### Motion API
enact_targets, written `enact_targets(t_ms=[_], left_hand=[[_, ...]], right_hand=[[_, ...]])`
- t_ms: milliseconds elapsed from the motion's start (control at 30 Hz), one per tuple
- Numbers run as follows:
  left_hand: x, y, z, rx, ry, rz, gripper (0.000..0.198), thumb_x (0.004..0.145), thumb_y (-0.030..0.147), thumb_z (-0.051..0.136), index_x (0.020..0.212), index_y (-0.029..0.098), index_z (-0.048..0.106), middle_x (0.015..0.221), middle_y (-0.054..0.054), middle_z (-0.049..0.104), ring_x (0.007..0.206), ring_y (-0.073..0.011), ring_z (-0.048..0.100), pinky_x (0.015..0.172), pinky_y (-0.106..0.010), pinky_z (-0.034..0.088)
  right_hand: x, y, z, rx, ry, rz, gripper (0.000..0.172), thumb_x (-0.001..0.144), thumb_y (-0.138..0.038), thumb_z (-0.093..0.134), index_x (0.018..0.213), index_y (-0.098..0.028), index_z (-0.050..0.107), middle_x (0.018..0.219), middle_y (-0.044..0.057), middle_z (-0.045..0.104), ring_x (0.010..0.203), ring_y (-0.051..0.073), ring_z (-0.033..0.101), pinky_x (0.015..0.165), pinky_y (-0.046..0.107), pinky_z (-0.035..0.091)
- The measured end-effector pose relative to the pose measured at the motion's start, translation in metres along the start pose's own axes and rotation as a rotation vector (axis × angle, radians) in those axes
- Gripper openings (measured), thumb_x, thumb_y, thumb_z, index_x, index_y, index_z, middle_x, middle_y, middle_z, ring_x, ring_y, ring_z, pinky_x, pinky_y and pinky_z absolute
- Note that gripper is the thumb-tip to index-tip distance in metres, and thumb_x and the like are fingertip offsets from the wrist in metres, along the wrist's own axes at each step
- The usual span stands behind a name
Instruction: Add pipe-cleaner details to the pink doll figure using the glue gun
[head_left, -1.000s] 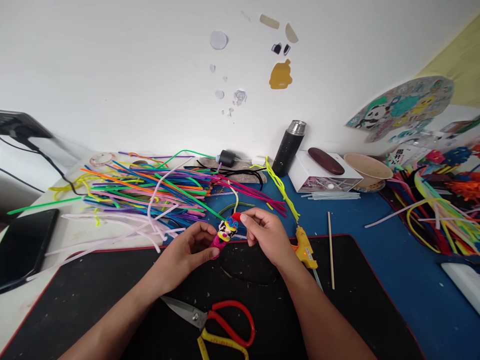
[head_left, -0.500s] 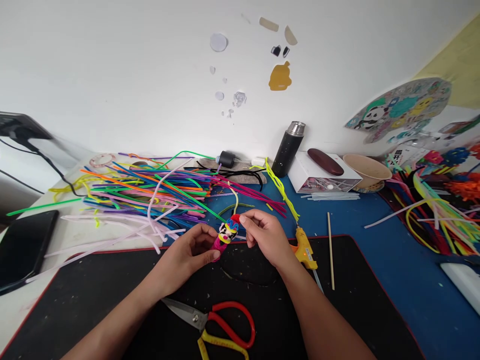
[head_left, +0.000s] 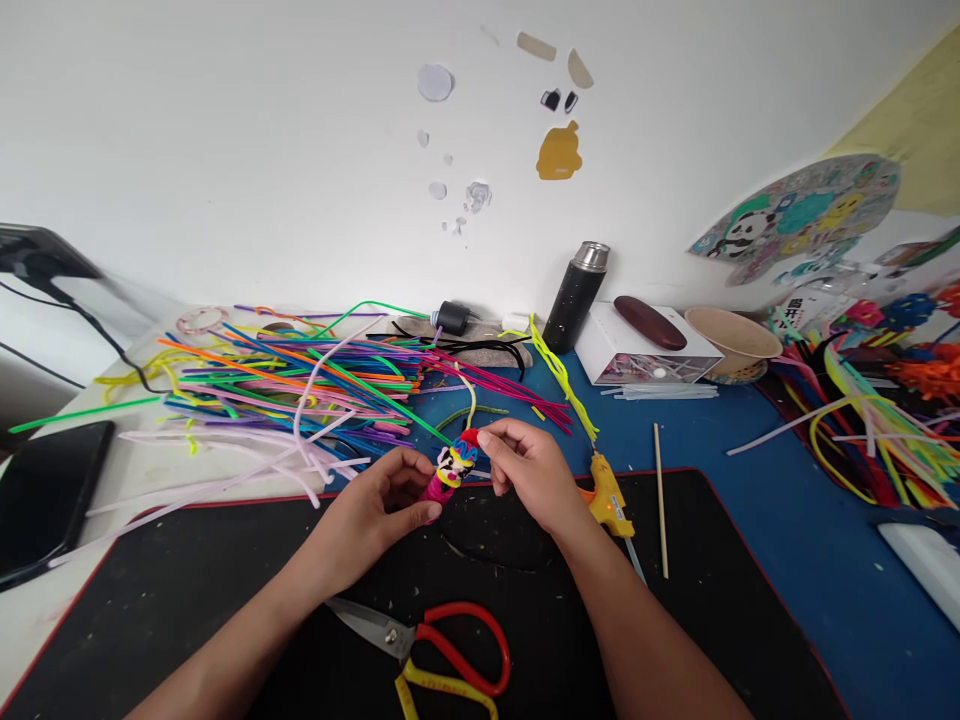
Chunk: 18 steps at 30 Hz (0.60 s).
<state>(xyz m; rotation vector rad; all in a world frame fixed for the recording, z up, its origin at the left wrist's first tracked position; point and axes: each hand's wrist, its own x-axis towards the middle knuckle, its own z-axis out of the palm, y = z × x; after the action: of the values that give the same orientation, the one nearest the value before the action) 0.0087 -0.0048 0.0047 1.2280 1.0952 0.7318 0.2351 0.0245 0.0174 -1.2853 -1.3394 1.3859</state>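
A small pipe-cleaner figure [head_left: 455, 466] is held tilted above the black mat, with a magenta body, a yellow collar, a white and black face and a blue and red top. My left hand [head_left: 390, 497] is closed around its magenta body, thumb in front. At the red piece on top, my right hand [head_left: 517, 460] pinches with thumb and forefinger. Scissors [head_left: 442, 640] with one red and one yellow handle lie on the mat below. Right of my right hand rests a yellow glue gun [head_left: 609, 497].
A heap of coloured pipe cleaners [head_left: 300, 380] spreads at the left, near a phone [head_left: 56, 490]. Behind stand a black flask [head_left: 576, 300] and a white box [head_left: 645, 350]. A wooden stick [head_left: 661, 500] lies on the mat [head_left: 187, 620]. More pipe cleaners [head_left: 862, 420] lie at the right.
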Motion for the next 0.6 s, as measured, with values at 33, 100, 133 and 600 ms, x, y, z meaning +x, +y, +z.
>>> enact_targets(t_ms=[33, 100, 133, 600], left_hand=[[0.0000, 0.0000, 0.0001, 0.001, 0.000, 0.002, 0.032, 0.083, 0.037, 0.081, 0.105, 0.024, 0.061, 0.095, 0.000, 0.068, 0.092, -0.0192, 0.065, 0.083, -0.030, 0.050], [-0.0004, -0.0001, 0.0000, 0.004, 0.000, 0.003, 0.032, 0.083, 0.037, 0.081, 0.104, 0.024, 0.061, 0.094, 0.000, 0.068, 0.091, -0.0192, 0.065, 0.082, -0.030, 0.050], [-0.0007, -0.0001, 0.0000, 0.005, 0.001, 0.004, 0.032, 0.083, 0.037, 0.081, 0.104, 0.024, 0.062, 0.094, 0.000, 0.068, 0.091, -0.0191, 0.065, 0.081, -0.030, 0.051], [-0.0008, -0.0015, 0.0009, 0.048, 0.011, 0.024, 0.032, 0.083, 0.039, 0.080, 0.104, 0.024, 0.061, 0.094, -0.001, 0.068, 0.092, -0.0208, 0.066, 0.083, -0.033, 0.052]], right_hand=[[0.0000, 0.0006, -0.0001, 0.000, 0.000, 0.001, 0.031, 0.093, -0.050, 0.067, 0.088, -0.019, 0.070, 0.051, -0.007, 0.051, 0.046, 0.012, 0.051, 0.050, 0.024, 0.044], [-0.0004, 0.0017, -0.0001, -0.001, 0.000, 0.003, 0.031, 0.094, -0.050, 0.067, 0.089, -0.020, 0.070, 0.052, -0.007, 0.051, 0.047, 0.012, 0.051, 0.051, 0.024, 0.045], [-0.0008, 0.0019, 0.0000, -0.002, -0.001, 0.003, 0.031, 0.094, -0.050, 0.067, 0.089, -0.020, 0.070, 0.052, -0.007, 0.051, 0.047, 0.012, 0.052, 0.051, 0.024, 0.045], [-0.0013, 0.0008, 0.0009, 0.020, 0.004, 0.017, 0.032, 0.093, -0.051, 0.068, 0.087, -0.019, 0.068, 0.051, -0.008, 0.050, 0.045, 0.011, 0.050, 0.050, 0.024, 0.043]])
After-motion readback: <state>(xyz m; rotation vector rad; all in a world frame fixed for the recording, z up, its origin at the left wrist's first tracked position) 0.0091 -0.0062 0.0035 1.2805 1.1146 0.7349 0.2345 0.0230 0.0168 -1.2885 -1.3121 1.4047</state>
